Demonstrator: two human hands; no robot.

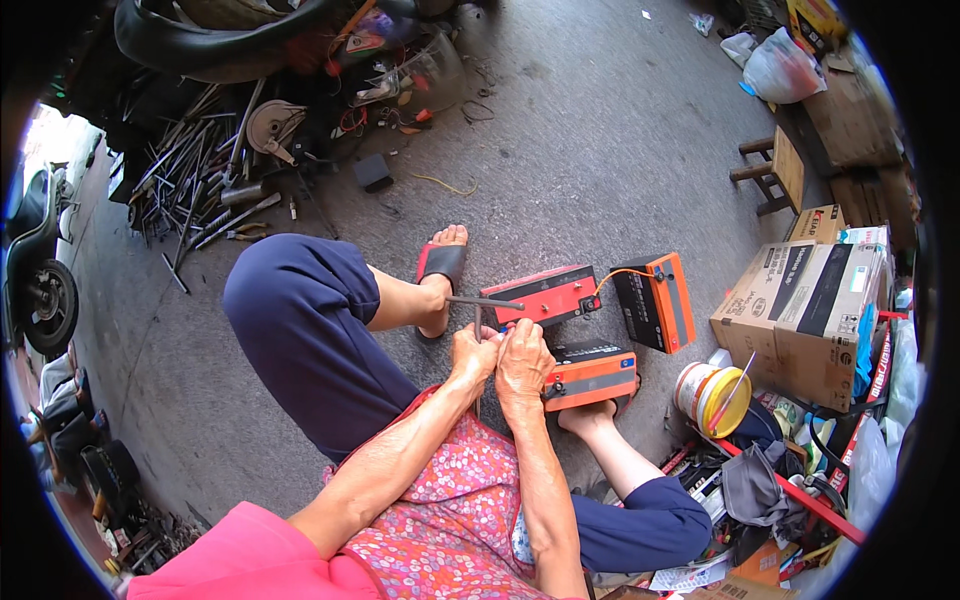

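Observation:
My left hand (473, 354) is closed around the stem of a grey metal T-handle wrench (490, 303), whose crossbar sticks out above the fingers. Pressed against it, my right hand (525, 362) has its fingers closed; a speck of blue shows at the fingertips, but what it grips is hidden. Just beyond the hands lies a red and black battery (540, 293). An orange wire (628, 271) runs from it to an orange and black battery (655, 302) on the right. Another orange-edged battery (592, 376) sits beside my right hand, close to my foot.
Metal rods and tools (190, 165) are heaped at the far left near a black tyre (220, 50). On the right stand cardboard boxes (800, 315), a wooden stool (775, 172) and a yellow-lidded bucket (712, 398). A small black box (373, 173) lies on the floor ahead.

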